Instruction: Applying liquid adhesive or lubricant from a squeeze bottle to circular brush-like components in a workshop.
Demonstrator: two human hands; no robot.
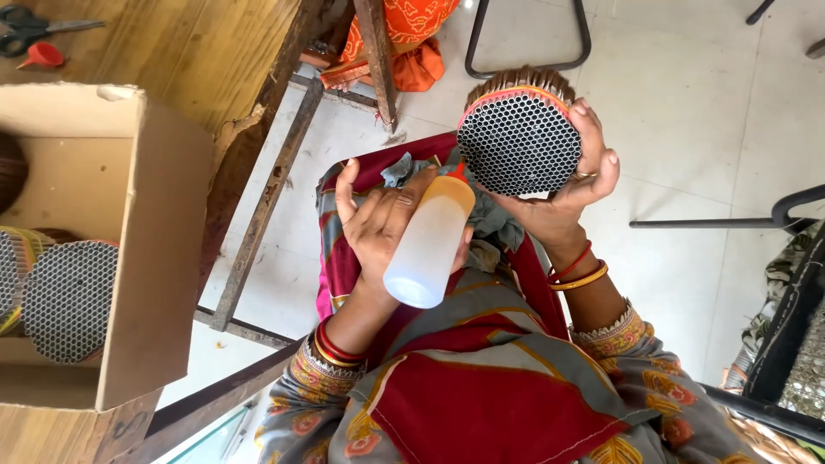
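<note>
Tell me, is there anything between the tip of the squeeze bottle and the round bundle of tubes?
Nothing visible. The left hand holds the squeeze bottle, its orange tip right at the edge of the round bundle of tubes in the right hand.

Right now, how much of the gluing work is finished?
Done-looking: round tube bundles already sit in the cardboard box. In hand: the right hand holds another bundle while the left hand tips a squeeze bottle toward it. How many remain is out of view.
</note>
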